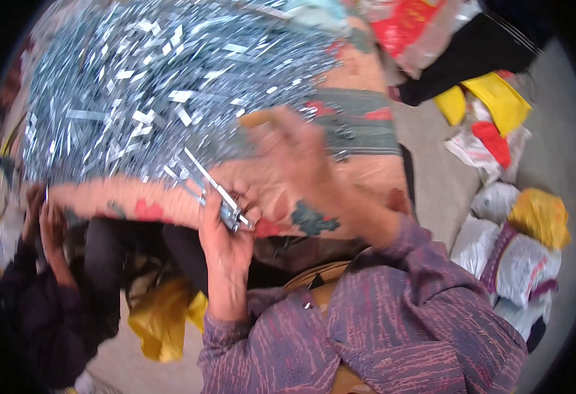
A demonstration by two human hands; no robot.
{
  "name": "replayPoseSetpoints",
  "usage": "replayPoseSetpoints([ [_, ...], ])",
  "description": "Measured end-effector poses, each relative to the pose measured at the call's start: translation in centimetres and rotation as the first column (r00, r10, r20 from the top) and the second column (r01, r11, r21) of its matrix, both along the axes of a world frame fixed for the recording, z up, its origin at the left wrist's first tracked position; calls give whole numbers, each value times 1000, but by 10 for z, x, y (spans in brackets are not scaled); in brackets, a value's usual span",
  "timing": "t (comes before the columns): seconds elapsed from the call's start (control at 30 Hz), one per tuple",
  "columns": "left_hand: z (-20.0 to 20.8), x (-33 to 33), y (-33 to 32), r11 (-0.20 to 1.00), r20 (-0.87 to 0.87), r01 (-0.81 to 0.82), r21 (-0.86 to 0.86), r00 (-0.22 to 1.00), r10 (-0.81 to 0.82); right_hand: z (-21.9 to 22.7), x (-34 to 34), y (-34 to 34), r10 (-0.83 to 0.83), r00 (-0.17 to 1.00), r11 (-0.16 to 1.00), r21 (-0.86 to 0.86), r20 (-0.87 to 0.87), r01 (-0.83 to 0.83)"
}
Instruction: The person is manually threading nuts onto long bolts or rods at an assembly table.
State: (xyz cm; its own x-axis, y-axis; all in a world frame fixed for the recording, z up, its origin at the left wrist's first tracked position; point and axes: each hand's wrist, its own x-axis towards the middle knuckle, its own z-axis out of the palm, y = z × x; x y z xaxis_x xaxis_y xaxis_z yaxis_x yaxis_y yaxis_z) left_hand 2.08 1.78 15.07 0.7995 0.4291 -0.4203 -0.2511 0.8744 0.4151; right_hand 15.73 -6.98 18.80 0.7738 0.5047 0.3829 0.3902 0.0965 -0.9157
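My left hand (227, 226), palm up at the near edge of the table, has its fingers curled round several slim, shiny metal strips (217, 190). Their ends stick out past the fingers toward the pile; their exact kind is not clear. Over the table to the right, my right hand (294, 154) is smeared by motion. Something orange-yellow (262, 118) shows at its fingertips, too blurred to name. A large heap of silvery metal pieces (150, 85) covers the far and left part of the table, nearest to both hands.
A peach patterned cloth (360, 190) covers the table. At the left, another person's hands (51, 223) are at the table edge. Wrapped bundles (524, 262) and yellow bags (498, 98) lie on the floor to the right. A yellow bag (160, 322) lies below the table.
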Motion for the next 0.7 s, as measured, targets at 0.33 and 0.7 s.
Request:
replayPoseSetpoints([
  [0.33,2,-23,3,996,76,87,-18,993,-86,-40,3,25,192,868,866,-495,459,70],
  [0.7,8,-41,13,958,-167,-13,286,984,63,-47,11,30,209,739,804,-543,640,243],
])
